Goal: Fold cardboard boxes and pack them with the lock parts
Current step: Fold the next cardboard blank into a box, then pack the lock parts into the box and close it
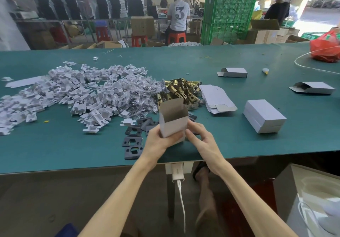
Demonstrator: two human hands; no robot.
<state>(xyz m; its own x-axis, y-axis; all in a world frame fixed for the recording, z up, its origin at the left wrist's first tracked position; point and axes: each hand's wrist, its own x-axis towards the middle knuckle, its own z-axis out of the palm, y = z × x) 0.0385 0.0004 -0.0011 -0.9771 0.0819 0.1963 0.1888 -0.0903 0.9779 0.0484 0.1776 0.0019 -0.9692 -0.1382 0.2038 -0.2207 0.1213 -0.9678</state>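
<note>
A small white box [173,122] stands upright above the near edge of the green counter [220,144], its top flaps open and its brown inside showing. The left hand [160,141] has its grip clamped on the box's lower left side. The right hand [200,137] touches the box's lower right edge, fingers bent toward it; whether they pinch it I cannot tell. Just behind the hands lie dark plates [132,142], flat on the counter. Further back sits a heap of brass latches [180,91], with bagged parts [139,96] and a wide spread of white inserts [73,91] to its left. Right of the latches lies a stack of flat box blanks [215,98], then a closed box [264,116], well apart from the hands
</note>
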